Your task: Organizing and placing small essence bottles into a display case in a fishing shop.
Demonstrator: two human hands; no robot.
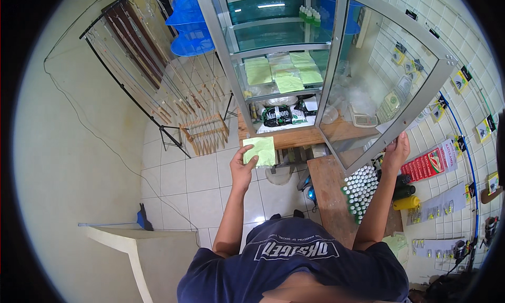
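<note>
My left hand (242,170) pinches a pale green flat square packet (262,149) between thumb and fingers, held out in front of the glass cabinet (226,50). With its fingers at the edge of the swung-out cabinet door (415,107), my right hand (397,153) grips the metal frame near the lower corner. Several similar pale green packets (289,83) lie on a glass shelf inside the cabinet. The shelf below holds dark and white packages (281,116).
A wooden table (329,184) bears many white-capped bottles (360,190) beside my right forearm. Dark and yellow bottles (406,203) stand by the white wall grid hung with small packs. At left, fishing rods (139,87) lean on a rack. Blue nets (189,27) hang behind.
</note>
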